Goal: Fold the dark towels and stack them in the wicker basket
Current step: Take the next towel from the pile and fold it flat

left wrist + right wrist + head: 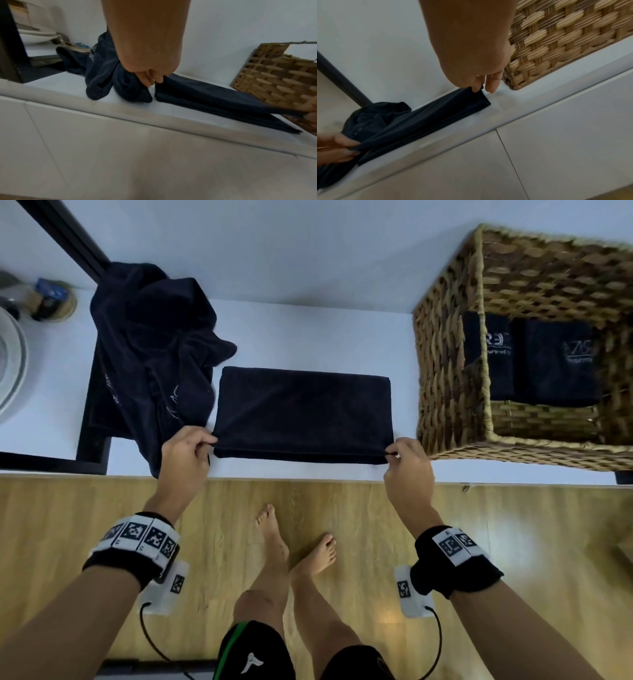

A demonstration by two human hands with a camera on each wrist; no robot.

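Observation:
A dark navy towel [303, 414] lies folded into a flat rectangle on the white counter [308, 337]. My left hand [191, 446] pinches its near left corner, and the left wrist view shows the fingers [149, 78] holding the top layer of the towel [214, 97]. My right hand [406, 460] pinches the near right corner; its fingers [477, 85] hold the edge of the towel [428, 116]. The wicker basket [452, 392] stands at the right with two folded dark towels [548, 361] inside. A heap of unfolded dark towels [154, 347] lies at the left.
A white basin [10, 361] and a small woven coaster with items [54, 299] sit at the far left. A black frame [92, 412] borders the counter's left part. The counter's front edge [308, 475] runs just behind my hands, above a wooden floor [359, 508].

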